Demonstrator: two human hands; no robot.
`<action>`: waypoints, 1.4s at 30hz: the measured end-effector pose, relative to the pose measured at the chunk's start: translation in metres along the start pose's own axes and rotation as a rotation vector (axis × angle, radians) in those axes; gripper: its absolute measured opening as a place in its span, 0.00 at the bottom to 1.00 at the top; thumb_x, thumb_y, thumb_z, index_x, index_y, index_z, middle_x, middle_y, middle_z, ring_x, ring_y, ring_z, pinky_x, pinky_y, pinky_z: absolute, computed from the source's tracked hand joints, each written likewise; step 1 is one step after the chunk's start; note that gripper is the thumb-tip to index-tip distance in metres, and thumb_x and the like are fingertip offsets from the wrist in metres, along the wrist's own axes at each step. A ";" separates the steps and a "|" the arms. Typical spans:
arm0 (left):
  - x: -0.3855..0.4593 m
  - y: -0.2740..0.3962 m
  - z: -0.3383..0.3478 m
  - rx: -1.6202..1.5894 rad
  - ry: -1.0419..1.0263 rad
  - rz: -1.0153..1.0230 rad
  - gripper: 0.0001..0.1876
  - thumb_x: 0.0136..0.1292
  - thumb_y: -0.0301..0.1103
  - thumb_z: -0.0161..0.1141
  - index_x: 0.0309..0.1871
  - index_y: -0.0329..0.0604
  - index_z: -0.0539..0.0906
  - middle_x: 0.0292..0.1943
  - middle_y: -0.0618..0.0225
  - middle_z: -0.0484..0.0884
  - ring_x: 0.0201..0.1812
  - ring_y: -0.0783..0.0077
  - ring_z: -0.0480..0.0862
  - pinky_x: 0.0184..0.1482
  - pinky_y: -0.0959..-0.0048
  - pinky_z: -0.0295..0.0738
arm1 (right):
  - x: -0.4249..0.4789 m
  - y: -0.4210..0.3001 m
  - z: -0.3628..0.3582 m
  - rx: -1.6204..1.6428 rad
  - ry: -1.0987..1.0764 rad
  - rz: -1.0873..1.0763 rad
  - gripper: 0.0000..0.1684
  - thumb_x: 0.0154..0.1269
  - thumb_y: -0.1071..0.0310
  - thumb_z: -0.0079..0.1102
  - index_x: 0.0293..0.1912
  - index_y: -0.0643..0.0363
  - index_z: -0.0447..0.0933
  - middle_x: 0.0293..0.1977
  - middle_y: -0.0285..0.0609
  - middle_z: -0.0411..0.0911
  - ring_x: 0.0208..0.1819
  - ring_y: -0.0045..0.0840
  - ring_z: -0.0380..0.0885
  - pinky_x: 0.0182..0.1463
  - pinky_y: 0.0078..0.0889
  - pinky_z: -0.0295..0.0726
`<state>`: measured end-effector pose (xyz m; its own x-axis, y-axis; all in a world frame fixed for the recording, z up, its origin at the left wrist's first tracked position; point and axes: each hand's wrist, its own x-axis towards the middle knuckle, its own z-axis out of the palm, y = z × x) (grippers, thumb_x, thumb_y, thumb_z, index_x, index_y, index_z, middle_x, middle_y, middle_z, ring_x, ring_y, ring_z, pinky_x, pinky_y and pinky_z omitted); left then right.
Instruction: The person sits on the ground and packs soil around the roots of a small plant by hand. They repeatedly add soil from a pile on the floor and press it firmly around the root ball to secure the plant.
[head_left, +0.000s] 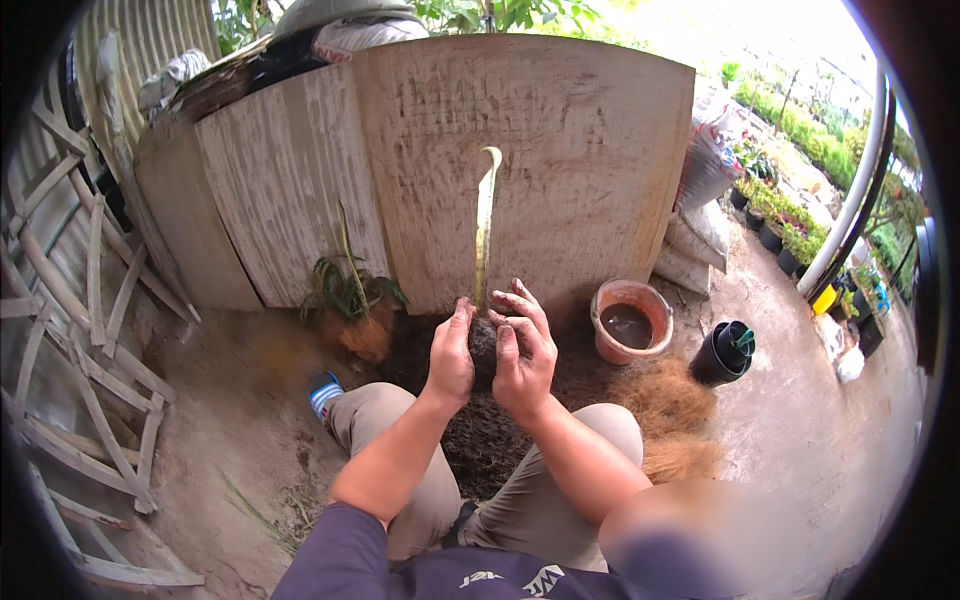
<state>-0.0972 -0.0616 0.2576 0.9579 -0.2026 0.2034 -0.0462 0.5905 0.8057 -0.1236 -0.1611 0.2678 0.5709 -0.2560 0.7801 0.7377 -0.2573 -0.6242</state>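
Between my two hands is a dark ball of soil (484, 349) with one tall, pale yellow-green leaf (486, 217) standing upright from it. My left hand (453, 356) cups the ball's left side, thumb near the leaf's base. My right hand (525, 349), muddy at the fingers, curves around the right side with its fingers partly spread. Loose dark soil (487, 442) lies on the ground beneath, between my knees. Left of my hands, a leafy plant (352, 285) has its base wrapped in brown fibre (367, 337).
A clay-coloured bucket (634, 319) of muddy water stands at right, near stacked black pots (724, 352) and loose brown coconut fibre (667, 409). Wooden boards (525, 165) rise in front. Filled sacks (694, 244) lean at their right; wooden slats (97, 397) stand at left.
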 end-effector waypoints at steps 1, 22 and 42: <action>-0.003 0.002 0.005 0.009 -0.014 -0.002 0.17 0.70 0.43 0.39 0.42 0.41 0.74 0.34 0.70 0.78 0.35 0.79 0.78 0.38 0.78 0.74 | 0.001 -0.001 -0.002 0.002 -0.001 -0.015 0.07 0.58 0.73 0.50 0.33 0.66 0.76 0.45 0.50 0.74 0.59 0.48 0.64 0.62 0.44 0.61; -0.013 0.025 0.020 0.102 0.012 -0.016 0.07 0.63 0.30 0.48 0.36 0.38 0.75 0.31 0.75 0.75 0.34 0.85 0.72 0.40 0.83 0.68 | 0.009 -0.011 -0.003 0.078 0.080 -0.022 0.13 0.62 0.66 0.45 0.39 0.65 0.74 0.44 0.52 0.72 0.54 0.44 0.67 0.60 0.44 0.63; -0.001 0.026 -0.053 0.005 0.100 0.005 0.10 0.62 0.30 0.47 0.37 0.32 0.76 0.31 0.72 0.76 0.33 0.85 0.71 0.39 0.83 0.66 | -0.004 0.016 0.062 0.059 -0.020 0.012 0.11 0.61 0.72 0.42 0.36 0.68 0.73 0.40 0.51 0.72 0.50 0.39 0.71 0.56 0.39 0.67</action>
<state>-0.0841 -0.0047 0.2489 0.9811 -0.1202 0.1513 -0.0527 0.5870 0.8079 -0.0916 -0.1063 0.2570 0.5863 -0.2395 0.7739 0.7504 -0.1993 -0.6302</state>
